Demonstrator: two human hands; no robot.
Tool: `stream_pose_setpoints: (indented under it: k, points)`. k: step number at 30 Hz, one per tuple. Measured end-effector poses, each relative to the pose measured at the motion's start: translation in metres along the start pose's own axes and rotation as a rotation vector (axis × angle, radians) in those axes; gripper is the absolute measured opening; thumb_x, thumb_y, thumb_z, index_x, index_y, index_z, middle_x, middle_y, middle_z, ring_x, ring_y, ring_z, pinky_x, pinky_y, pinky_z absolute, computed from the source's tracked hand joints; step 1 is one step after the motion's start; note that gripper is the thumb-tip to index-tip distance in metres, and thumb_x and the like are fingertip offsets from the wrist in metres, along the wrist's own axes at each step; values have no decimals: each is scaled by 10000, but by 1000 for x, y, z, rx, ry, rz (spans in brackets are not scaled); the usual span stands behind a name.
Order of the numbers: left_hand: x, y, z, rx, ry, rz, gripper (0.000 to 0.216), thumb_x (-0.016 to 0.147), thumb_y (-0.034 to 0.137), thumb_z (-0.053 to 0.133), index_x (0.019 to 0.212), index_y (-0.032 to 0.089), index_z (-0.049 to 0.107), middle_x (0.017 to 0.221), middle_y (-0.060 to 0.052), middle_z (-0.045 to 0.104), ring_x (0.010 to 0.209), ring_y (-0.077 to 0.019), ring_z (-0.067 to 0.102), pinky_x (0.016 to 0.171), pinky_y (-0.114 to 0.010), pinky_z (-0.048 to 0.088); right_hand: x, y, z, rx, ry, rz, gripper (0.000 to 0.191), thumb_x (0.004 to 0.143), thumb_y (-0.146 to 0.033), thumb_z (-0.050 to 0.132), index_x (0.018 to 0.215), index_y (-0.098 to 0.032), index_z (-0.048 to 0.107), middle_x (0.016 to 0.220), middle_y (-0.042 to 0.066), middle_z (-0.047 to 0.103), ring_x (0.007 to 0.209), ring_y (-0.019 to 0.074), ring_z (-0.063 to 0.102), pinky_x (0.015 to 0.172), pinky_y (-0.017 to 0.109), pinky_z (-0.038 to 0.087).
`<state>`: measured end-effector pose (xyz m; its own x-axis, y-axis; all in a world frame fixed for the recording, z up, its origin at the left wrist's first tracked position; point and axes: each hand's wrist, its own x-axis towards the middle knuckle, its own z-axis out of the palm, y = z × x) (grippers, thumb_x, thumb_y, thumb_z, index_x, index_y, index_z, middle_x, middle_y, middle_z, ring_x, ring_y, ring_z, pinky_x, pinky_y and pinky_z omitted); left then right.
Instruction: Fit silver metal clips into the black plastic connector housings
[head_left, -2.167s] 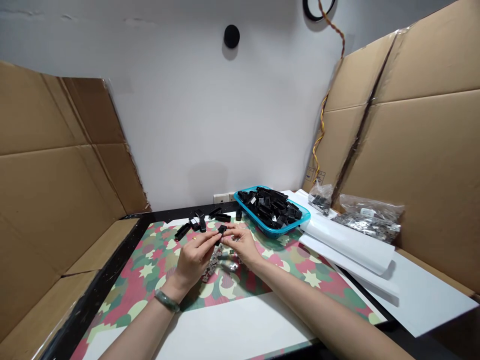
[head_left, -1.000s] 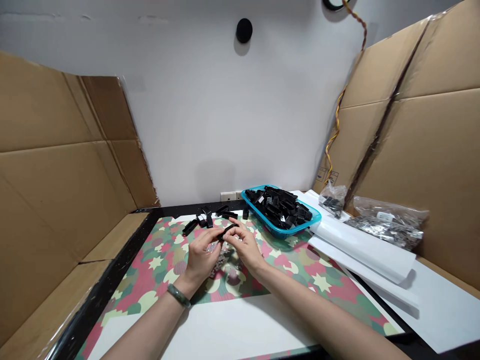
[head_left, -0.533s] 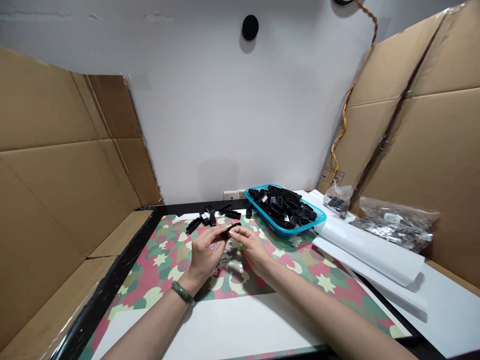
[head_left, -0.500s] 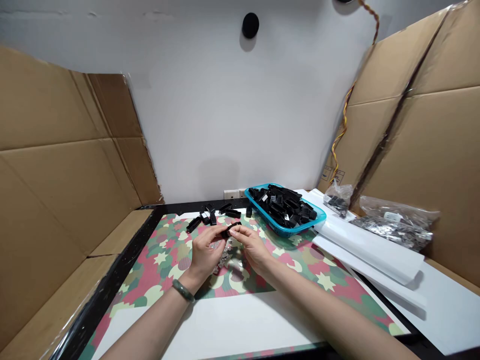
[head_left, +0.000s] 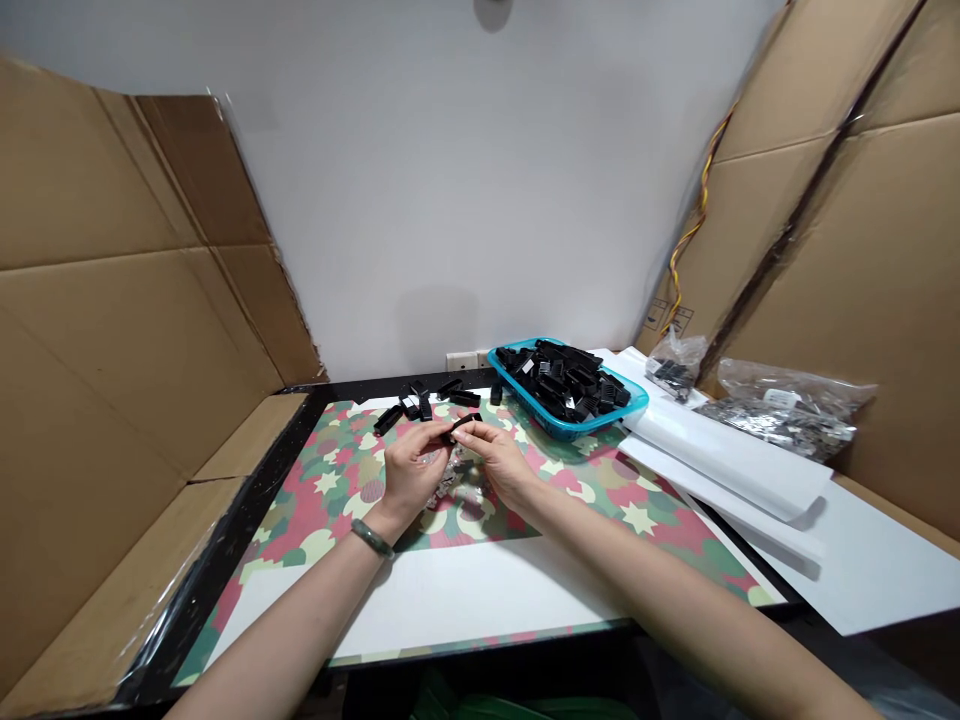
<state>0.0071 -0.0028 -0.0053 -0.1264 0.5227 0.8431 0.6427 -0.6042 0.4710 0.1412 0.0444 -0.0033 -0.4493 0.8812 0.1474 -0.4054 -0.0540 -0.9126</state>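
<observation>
A small black plastic piece [head_left: 466, 420] is held up between both hands over the patterned mat [head_left: 315, 545]. My left hand [head_left: 411, 468] grips its left end between thumb and fingers. On its right side, my right hand [head_left: 501, 462] pinches it with the fingertips. Fingers cover much of the piece, so its full shape is hidden. Below and between the hands lies a heap of small clear and shiny parts [head_left: 444, 488], partly hidden by the left hand. Several loose black plastic pieces [head_left: 388, 420] lie just beyond the hands.
A blue basket [head_left: 568, 428] full of black pieces stands at the back right. Beyond it are plastic bags of small parts [head_left: 780, 415] and a white paper roll [head_left: 739, 455]. Cardboard walls [head_left: 97, 340] flank both sides, and a white sheet [head_left: 450, 590] covers the mat's near part.
The camera has tilted down, so the scene sits higher and the table's near edge shows. Both hands keep hold of the black piece in nearly the same pose.
</observation>
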Motion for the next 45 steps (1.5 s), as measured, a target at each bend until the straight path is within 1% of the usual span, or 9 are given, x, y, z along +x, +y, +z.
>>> stream_pose_setpoints:
  k: [16, 20, 24, 27, 30, 32, 34, 38, 45]
  points:
    - [-2, -2, 2, -11, 4, 32, 214, 805, 108, 648, 970, 198, 750, 907, -73, 771, 815, -189, 736, 700, -293, 631, 3, 3, -3, -169, -16, -85, 207, 686, -404, 779, 706, -217, 693, 776, 1, 640, 774, 165, 569, 774, 303, 425]
    - [-3, -2, 3, -96, 4, -96, 186, 795, 156, 675, 957, 195, 756, 920, -68, 769, 811, -181, 736, 712, -287, 630, 3, 4, -4, -262, -12, -138, 284, 691, -491, 766, 703, -222, 678, 814, 29, 656, 867, 218, 599, 820, 346, 441]
    - [-3, -4, 2, -224, 0, -298, 195, 756, 191, 708, 943, 167, 757, 943, -82, 769, 822, -193, 739, 756, -307, 625, 3, -4, -9, -419, 58, -293, 298, 772, -502, 709, 704, -213, 684, 1122, 95, 657, 1236, 278, 499, 1026, 408, 358]
    - [-2, -7, 1, -345, -35, -474, 242, 703, 209, 753, 938, 151, 756, 916, -81, 771, 814, -210, 739, 783, -339, 620, 3, -13, -14, -453, 187, -386, 296, 788, -489, 701, 754, -198, 655, 1299, 113, 569, 1185, 266, 527, 949, 390, 424]
    - [0, -7, 1, -458, -69, -575, 292, 645, 245, 811, 916, 151, 758, 882, -70, 770, 827, -229, 734, 806, -383, 618, 3, -20, -17, -440, 181, -352, 324, 772, -487, 720, 920, -211, 639, 1034, 75, 644, 835, 191, 597, 711, 308, 471]
    - [2, -5, 0, -518, -91, -619, 322, 609, 266, 844, 898, 152, 759, 869, -69, 769, 843, -242, 732, 824, -409, 615, 3, -23, -17, -447, 53, -262, 352, 780, -509, 707, 961, -212, 650, 741, 5, 606, 617, 150, 531, 579, 275, 422]
    - [5, -3, -3, -590, -127, -676, 355, 583, 267, 863, 903, 153, 759, 878, -75, 770, 841, -250, 735, 836, -421, 610, 3, -23, -17, -466, -51, -223, 350, 802, -544, 670, 885, -204, 686, 579, -27, 521, 523, 132, 462, 520, 264, 366]
    - [14, -4, -12, -789, -271, -854, 450, 629, 312, 835, 1036, 146, 741, 922, -124, 771, 838, -276, 747, 822, -416, 601, 3, -20, -16, -476, -21, -314, 370, 827, -557, 632, 788, -202, 733, 554, -5, 537, 577, 156, 501, 550, 270, 356]
    - [16, -14, -16, -755, -325, -1022, 372, 639, 389, 855, 876, 120, 759, 786, -130, 771, 744, -258, 751, 691, -339, 604, 1, -17, -14, -492, 33, -350, 335, 788, -523, 670, 711, -204, 739, 654, 27, 640, 698, 198, 585, 613, 280, 401]
